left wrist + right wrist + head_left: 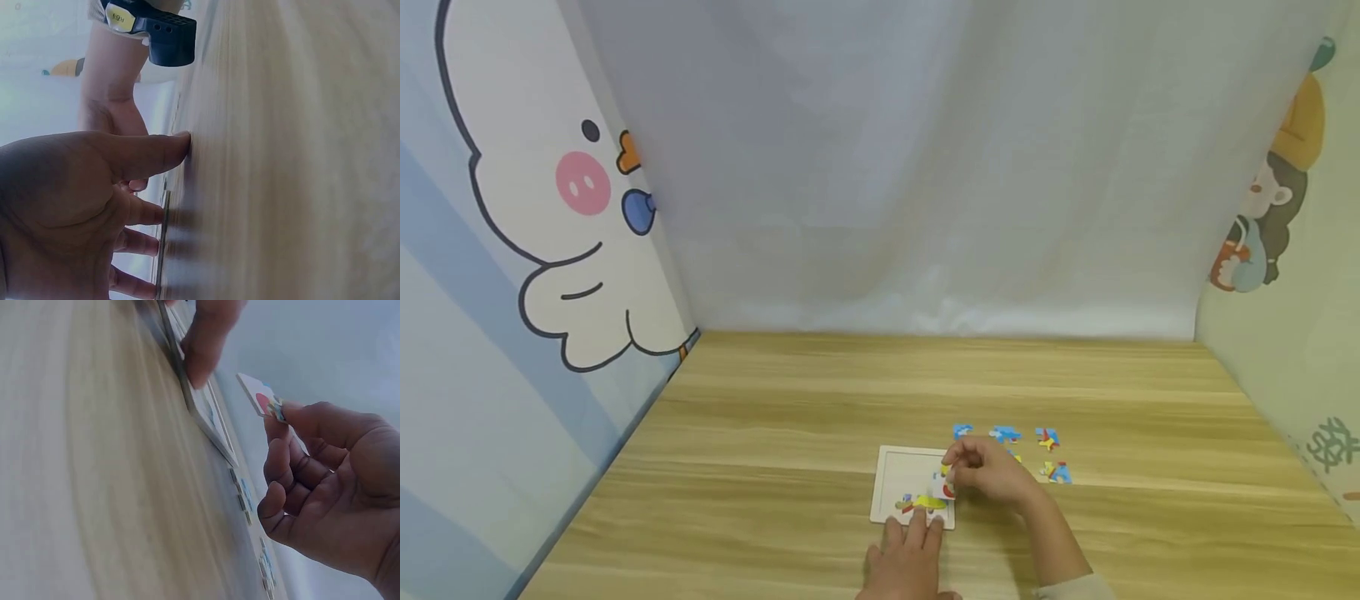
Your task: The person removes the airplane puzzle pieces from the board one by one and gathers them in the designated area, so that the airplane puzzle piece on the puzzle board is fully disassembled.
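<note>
Between thumb and fingertips my right hand (996,473) pinches a jigsaw piece (261,397), white with red and some yellow. It is held tilted above the right side of a pale wooden puzzle tray (876,487). My left hand (908,557) lies at the tray's near edge, its fingers stretched onto the rim and the yellow pieces (931,502) set along the bottom. In the left wrist view the left thumb (153,153) is spread out, near the tabletop. The right hand's fingers hide part of the held piece in the head view.
Several loose blue, yellow and red puzzle pieces (1058,472) lie right of the tray and behind it, some partly behind the right hand. The wood-grain table (760,417) meets a pale curtain (910,167) at the back. Printed cartoon panels stand on both sides.
</note>
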`<state>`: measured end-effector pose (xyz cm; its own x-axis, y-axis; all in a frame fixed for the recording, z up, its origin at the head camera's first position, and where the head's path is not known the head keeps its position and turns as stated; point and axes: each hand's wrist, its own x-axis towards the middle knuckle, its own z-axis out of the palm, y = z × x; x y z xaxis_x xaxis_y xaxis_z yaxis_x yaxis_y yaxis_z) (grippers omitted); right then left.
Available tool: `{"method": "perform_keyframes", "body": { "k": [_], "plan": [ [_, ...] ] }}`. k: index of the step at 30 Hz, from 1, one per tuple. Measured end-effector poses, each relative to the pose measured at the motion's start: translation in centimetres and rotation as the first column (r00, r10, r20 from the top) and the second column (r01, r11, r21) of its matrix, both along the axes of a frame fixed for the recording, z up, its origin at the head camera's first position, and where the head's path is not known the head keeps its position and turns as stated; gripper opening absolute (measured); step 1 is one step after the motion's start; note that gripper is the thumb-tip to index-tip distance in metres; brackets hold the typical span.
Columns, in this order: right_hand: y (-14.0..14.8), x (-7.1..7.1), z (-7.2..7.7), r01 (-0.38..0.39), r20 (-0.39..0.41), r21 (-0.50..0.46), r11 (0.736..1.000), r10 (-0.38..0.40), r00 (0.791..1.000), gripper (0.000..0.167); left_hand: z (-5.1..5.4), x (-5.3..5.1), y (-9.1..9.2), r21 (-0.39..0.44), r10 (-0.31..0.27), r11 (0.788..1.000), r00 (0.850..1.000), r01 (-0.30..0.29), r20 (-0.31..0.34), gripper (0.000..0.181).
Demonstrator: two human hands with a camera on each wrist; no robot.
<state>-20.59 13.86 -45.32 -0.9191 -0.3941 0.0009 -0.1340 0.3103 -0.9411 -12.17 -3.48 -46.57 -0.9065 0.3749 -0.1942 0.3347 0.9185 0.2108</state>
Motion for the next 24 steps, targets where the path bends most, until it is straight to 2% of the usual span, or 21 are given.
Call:
{"method": "perform_keyframes", "body": {
  "k": [8,17,24],
  "plan": [
    [1.2,0.5,-0.1,-0.017,-0.016,-0.013,1.0,0.016,1.0,0.015,0.1,-0.1,-0.1,0.037,-0.004,0.999,1.0,0.003,0.031,0.086],
    [2.5,0.9,-0.2,-0.019,0.028,-0.004,1.0,0.02,0.999,0.015,0.5,0.0,0.1,0.04,0.0,0.999,0.999,-0.002,0.042,0.085],
    [3.2,1.0,-0.5,0.018,0.033,0.017,1.0,-0.018,0.999,0.015,0.3,0.0,0.1,0.035,-0.004,0.999,0.999,0.003,0.035,0.085]
  ]
}}
